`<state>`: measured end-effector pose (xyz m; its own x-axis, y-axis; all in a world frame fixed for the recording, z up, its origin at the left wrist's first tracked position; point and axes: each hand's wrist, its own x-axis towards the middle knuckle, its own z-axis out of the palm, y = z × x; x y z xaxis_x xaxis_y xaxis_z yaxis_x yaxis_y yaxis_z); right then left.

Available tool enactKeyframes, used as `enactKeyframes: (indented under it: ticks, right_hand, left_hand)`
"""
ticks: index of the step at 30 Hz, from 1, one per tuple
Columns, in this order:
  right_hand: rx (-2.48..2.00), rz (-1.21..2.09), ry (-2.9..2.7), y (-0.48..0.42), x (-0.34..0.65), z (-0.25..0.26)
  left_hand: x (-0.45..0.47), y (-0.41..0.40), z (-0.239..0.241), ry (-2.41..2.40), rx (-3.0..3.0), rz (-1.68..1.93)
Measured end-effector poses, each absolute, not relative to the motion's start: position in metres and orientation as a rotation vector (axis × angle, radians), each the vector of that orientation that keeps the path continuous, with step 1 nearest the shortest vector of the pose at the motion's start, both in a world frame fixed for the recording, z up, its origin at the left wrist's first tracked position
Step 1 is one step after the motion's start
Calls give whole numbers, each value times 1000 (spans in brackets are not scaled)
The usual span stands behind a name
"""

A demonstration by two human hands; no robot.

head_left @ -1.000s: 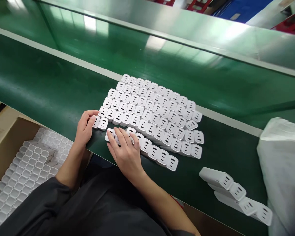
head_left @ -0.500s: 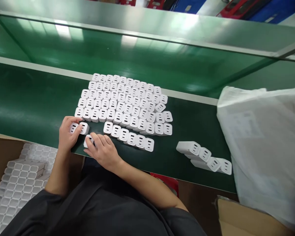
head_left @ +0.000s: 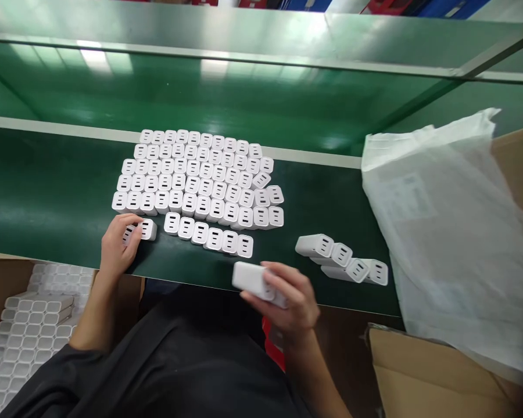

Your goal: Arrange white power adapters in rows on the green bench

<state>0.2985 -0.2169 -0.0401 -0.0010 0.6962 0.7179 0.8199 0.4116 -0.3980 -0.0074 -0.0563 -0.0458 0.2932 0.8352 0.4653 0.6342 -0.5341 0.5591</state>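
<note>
My left hand (head_left: pixel 115 247) rests at the near left of the rows, thumb and fingers closed round two white chargers (head_left: pixel 149 230) that stand on the green table (head_left: pixel 56 203). In my right hand (head_left: pixel 294 299), lifted over the table's near edge, lies a white charger (head_left: pixel 249 277) on its side. Part of a second white piece shows under my fingers there. Beyond both hands, upright white chargers (head_left: pixel 203 171) with dark port slots facing up fill several close rows. A shorter front row (head_left: pixel 200 232) stands between my hands.
Several chargers (head_left: pixel 316 245) lie tilted on the table's right side. Beside them hangs a white plastic bag (head_left: pixel 440 249), above an open cardboard box (head_left: pixel 440 371). Stacked white housings (head_left: pixel 30 331) fill a carton at the lower left. A green panel (head_left: pixel 200 93) borders the table's back.
My right hand has swung from beside my left hand to the right, lifting white chargers off the table. My left hand stays at its pair. The view has shifted slightly.
</note>
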Motion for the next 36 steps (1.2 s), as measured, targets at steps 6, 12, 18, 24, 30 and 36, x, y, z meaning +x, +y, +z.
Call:
enactKeyframes:
  ticks: [6, 12, 18, 24, 30, 36]
  right_hand:
    - [-1671, -555, -1788, -218, 365, -62]
    - [-1841, -714, -1773, -203, 365, -71]
    - [-1643, -694, -1612, -205, 342, -58]
    - [-1480, -259, -1791, -183, 304, -53]
    - [-1452, -130, -1923, -164, 287, -59]
    - [-1474, 0, -1903, -165, 290, -60]
  left_hand:
    - [18, -60, -44, 1348, 2262, 1016]
    - [23, -59, -42, 1428, 2259, 988]
    - [27, -58, -34, 1354, 2429, 983]
    - [34, -51, -32, 1207, 2814, 822]
    - [26, -47, -30, 1079, 2948, 724]
    - [21, -47, -24, 945, 2951, 682]
